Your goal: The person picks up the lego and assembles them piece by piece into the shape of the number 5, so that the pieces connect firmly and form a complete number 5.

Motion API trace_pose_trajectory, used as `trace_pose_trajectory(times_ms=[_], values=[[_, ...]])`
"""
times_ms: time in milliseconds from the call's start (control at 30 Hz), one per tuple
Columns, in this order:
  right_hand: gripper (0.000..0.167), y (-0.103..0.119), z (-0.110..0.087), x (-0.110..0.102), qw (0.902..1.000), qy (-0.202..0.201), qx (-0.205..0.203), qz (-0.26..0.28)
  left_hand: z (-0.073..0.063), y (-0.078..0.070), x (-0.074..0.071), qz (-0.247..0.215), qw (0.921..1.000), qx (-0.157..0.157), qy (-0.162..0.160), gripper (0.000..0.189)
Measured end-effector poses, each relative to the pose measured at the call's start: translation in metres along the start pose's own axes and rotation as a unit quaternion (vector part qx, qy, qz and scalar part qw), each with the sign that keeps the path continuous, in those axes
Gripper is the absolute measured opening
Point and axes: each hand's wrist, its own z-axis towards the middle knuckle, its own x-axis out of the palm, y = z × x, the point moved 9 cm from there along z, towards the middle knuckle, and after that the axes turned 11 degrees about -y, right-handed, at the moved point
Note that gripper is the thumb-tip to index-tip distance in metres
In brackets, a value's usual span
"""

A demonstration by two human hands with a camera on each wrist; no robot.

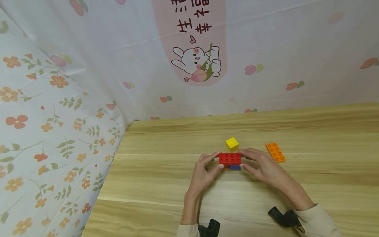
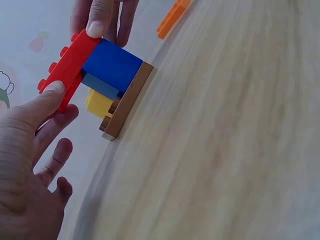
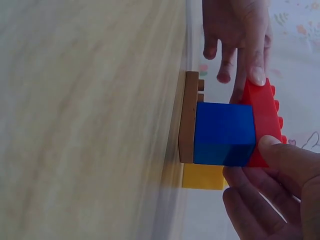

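A red brick [image 1: 230, 159] with two rows of studs lies on top of a blue block [image 3: 225, 125]. Under the blue block is a brown plate [image 2: 127, 105], resting on the table, with some bare studs at its left end. My left hand [image 1: 201, 172] pinches the red brick's left end between thumb and fingers. At the other end, my right hand [image 1: 265, 166] pinches it the same way, thumb on the near side. From the head view, the red brick hides most of the blue block and the brown plate.
Just behind the stack stands a small yellow block [image 1: 232, 144]. An orange studded plate [image 1: 275, 152] lies beyond my right hand. The wooden table [image 1: 157, 177] meets a patterned cloth [image 1: 118, 85] at its back and left edges.
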Motion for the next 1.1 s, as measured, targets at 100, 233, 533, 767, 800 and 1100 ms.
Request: trace_pose_trajectory(times_ms=[100,233,533,767,800,1100], values=[[0.045,0.002,0.001,0.0,1.0,-0.004,-0.005,-0.002,-0.001,-0.011,-0.002,-0.012,0.9999,-0.009,0.003,0.037],[0.043,0.005,0.003,0.0,0.9998,-0.016,-0.014,0.006,-0.001,-0.007,-0.001,-0.039,0.9986,-0.036,0.007,0.036],[0.04,-0.001,0.006,0.003,0.9994,-0.015,0.018,0.027,-0.002,0.003,0.007,-0.108,0.992,-0.059,0.03,0.037],[0.037,-0.005,0.003,0.005,0.9989,0.001,0.037,0.03,-0.003,0.001,0.006,-0.11,0.992,-0.055,0.028,0.037],[0.038,-0.006,0.002,0.005,0.9988,0.006,0.041,0.028,-0.003,0.001,0.006,-0.111,0.9917,-0.057,0.03,0.037],[0.038,-0.011,0.0,-0.005,0.9953,0.038,0.073,0.052,-0.001,0.001,0.008,-0.111,0.9918,-0.054,0.034,0.037]])
